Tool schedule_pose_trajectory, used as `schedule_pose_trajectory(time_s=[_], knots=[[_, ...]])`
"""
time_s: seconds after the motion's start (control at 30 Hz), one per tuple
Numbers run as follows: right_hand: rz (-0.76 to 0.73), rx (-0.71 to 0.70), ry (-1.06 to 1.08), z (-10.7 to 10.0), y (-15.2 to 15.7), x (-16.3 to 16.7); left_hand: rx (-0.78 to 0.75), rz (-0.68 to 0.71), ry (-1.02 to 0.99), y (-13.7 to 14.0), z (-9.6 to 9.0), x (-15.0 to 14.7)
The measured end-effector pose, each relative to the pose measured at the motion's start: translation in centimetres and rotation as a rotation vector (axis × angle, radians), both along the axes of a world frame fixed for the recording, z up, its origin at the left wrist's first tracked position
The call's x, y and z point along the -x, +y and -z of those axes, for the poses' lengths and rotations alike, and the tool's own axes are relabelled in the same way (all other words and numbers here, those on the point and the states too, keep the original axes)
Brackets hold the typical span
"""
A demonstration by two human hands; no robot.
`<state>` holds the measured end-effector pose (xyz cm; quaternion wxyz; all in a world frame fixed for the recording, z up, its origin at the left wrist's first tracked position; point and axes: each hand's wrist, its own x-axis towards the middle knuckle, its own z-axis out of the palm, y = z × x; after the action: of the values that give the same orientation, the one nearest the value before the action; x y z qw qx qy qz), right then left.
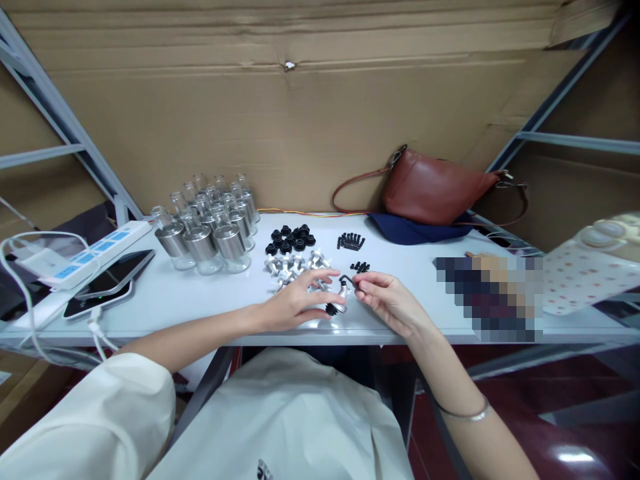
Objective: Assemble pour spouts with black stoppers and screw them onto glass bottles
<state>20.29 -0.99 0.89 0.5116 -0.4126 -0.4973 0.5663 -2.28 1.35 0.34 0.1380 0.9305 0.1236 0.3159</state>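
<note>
Near the front edge of the table, my left hand (297,300) holds a small curved silver pourer (342,300) between thumb and fingers. A black ribbed end (331,309) sticks out of the pourer beside my thumb. My right hand (387,297) pinches a small black bent piece (347,278), whose tip is at the pourer's top; whether they touch, I cannot tell. Just behind my left hand lies a pile of silver pronged parts (290,265), partly covered by the fingers. Beyond it are several black round caps (291,239).
Glass bottles with steel sleeves (200,243) stand at the left. Black stick-like parts (351,241) and tiny black pieces (360,267) lie behind my right hand. A power strip (105,250) and phone (100,300) sit far left; a brown bag (435,187) rests on dark blue cloth (415,230).
</note>
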Motion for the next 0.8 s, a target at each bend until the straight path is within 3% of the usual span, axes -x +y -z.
schedule_pose_trajectory(time_s=[0.6,0.8], knots=[[-0.061,0.019,0.044,0.3,-0.2,0.6,-0.073,0.023,-0.088,-0.1,-0.2,-0.1],[-0.085,0.072,0.163,-0.3,-0.8,1.3,-0.095,0.006,-0.109,-0.2,-0.3,0.0]])
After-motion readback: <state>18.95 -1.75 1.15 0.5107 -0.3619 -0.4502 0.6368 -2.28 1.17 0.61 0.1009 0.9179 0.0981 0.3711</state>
